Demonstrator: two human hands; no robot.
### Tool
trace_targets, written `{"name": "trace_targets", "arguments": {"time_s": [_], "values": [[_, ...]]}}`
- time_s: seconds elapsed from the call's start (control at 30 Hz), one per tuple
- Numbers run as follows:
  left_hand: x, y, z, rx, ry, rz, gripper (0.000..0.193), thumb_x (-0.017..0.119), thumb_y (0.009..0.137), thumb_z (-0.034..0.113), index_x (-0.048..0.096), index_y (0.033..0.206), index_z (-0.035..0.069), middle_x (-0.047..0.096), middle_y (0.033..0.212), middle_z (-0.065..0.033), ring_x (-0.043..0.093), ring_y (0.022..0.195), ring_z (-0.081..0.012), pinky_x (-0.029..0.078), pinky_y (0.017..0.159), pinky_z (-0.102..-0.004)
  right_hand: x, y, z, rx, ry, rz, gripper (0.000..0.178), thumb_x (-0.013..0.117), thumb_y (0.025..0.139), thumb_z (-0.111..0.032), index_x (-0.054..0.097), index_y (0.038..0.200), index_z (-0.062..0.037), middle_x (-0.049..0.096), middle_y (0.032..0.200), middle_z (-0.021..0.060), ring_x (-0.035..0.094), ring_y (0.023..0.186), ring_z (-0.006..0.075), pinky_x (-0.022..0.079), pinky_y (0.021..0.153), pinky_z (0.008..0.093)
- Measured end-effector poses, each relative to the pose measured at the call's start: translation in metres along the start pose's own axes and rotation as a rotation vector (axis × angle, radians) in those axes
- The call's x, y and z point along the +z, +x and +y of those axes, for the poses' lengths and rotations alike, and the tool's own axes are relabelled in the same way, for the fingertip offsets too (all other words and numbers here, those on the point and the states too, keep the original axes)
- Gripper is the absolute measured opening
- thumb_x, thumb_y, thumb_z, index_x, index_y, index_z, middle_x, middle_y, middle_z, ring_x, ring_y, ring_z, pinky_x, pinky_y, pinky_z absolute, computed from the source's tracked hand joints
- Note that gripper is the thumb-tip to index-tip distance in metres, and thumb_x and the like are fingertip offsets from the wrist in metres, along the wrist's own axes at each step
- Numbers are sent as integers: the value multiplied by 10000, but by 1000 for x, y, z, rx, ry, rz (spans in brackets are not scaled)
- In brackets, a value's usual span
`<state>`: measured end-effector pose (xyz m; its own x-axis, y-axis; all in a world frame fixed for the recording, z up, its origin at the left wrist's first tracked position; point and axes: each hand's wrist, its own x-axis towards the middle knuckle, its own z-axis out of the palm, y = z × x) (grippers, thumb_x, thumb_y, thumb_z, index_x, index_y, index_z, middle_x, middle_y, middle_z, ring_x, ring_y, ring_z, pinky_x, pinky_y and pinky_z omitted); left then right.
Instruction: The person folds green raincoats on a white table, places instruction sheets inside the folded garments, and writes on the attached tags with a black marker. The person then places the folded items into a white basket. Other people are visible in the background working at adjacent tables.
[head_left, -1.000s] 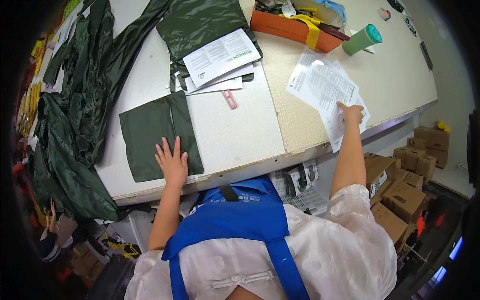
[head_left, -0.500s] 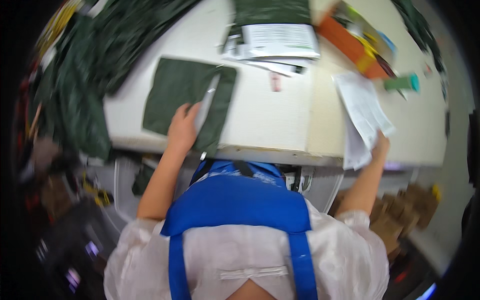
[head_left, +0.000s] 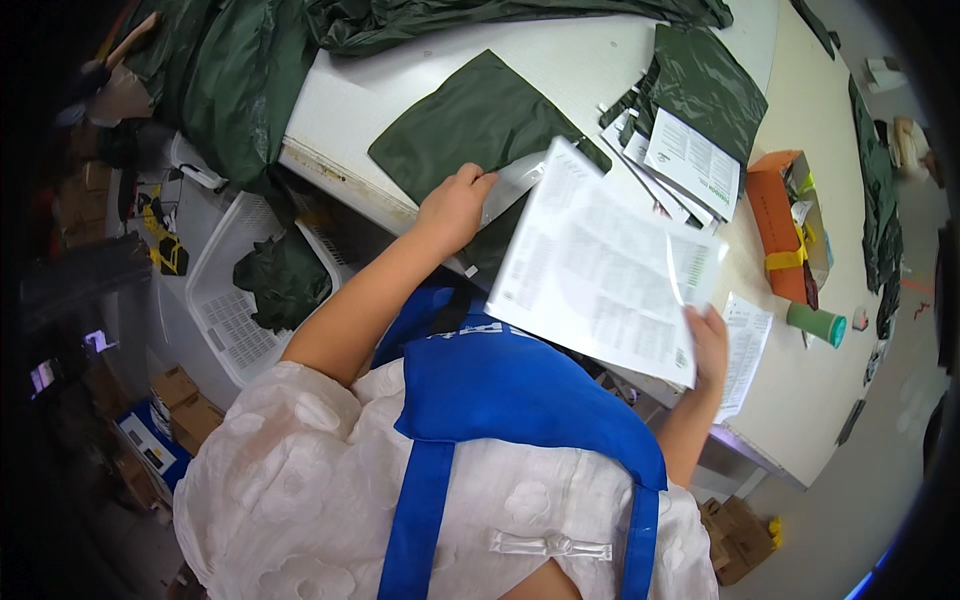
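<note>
A flat dark green packet lies on the table at its near left edge, with a translucent strip along one side. My left hand is closed on that strip, fingers bent at its edge. My right hand pinches a white printed sheet by its right edge. Held up above the table edge, the sheet hides part of the packet and is slightly blurred. Beneath my right hand, another printed sheet rests on the table.
Green packets with printed papers are stacked beyond the sheet. To the right stand an orange box of small items and a green cylinder. Dark green material drapes at left, above a white basket holding green cloth.
My right hand has lifted one printed sheet off the table and brought it left toward the packet. My left hand stays at the packet's strip. The whole view has turned.
</note>
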<state>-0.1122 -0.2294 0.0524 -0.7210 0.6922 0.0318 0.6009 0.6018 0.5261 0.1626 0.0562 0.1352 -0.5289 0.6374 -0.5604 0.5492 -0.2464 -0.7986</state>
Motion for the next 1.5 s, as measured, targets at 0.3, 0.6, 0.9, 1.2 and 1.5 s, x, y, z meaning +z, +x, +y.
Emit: {"name": "trace_targets", "arguments": {"time_s": [0.3, 0.6, 0.9, 1.2, 1.5], "values": [[9, 0, -9, -72, -138, -90, 270, 489, 836, 97, 534, 1098, 54, 506, 1065, -133, 534, 937, -308, 504, 776, -380, 24, 44, 10, -83, -54, -162, 340, 500, 885, -67, 515, 1198, 64, 619, 1076, 152, 612, 932, 218, 494, 819, 326], [-13, -7, 13, 157, 33, -79, 434, 528, 757, 16, 525, 1188, 66, 512, 1126, -73, 519, 979, -280, 492, 789, -357, 136, 54, 32, -71, -7, -284, 278, 588, 883, -173, 530, 1117, -33, 623, 944, 57, 600, 788, 144, 501, 677, 292], [-1, -9, 13, 327, -69, -155, 454, 484, 775, -7, 544, 1203, 132, 531, 1163, -63, 540, 998, -275, 480, 822, -353, 171, 29, 12, 85, 150, -216, 169, 560, 878, -98, 549, 1026, -17, 521, 585, -4, 402, 429, 54, 305, 381, 194], [15, -16, -3, 126, 173, -202, 508, 608, 792, 136, 484, 1284, 167, 451, 1285, -126, 461, 1115, -331, 409, 909, -440, 105, 69, 48, -222, -351, -8, 347, 596, 880, -260, 574, 1147, -40, 646, 787, 79, 589, 509, 133, 481, 489, 281], [29, -22, -5, 109, 233, -169, 507, 527, 800, 27, 466, 1297, 103, 423, 1357, -87, 410, 1187, -327, 352, 977, -439, -81, 108, 87, -396, -746, 804, 399, 647, 823, -235, 570, 1138, -3, 603, 1074, 177, 584, 952, 291, 454, 841, 369]]}}
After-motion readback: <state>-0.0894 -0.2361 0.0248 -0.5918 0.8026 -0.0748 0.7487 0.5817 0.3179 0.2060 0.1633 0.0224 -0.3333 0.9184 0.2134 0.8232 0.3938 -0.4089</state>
